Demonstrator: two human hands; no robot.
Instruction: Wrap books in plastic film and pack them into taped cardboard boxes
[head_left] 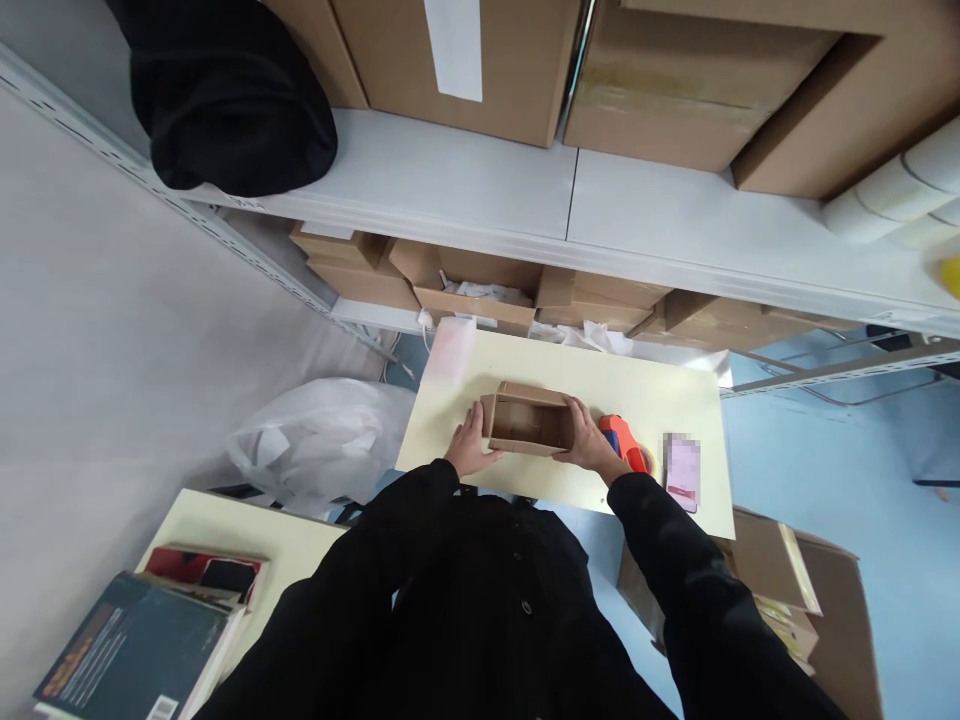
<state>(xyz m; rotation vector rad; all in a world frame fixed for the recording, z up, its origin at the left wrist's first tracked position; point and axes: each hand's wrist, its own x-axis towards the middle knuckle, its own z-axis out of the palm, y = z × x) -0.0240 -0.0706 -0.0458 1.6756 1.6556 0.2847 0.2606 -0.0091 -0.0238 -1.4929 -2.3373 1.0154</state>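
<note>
Left hand [470, 443] and right hand [589, 440] hold the open box [527, 448] by its ends, apparently steadying it near the table's [675, 395] front edge.

Single head-worn view from above the black-clad torso, forward and steeply down over the hands.

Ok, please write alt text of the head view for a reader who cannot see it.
The left hand and right hand hold opposite ends of an open cardboard box on a pale yellow table. To its right lie an orange tape dispenser and a phone; beyond, a shelf holds larger cartons.
</note>
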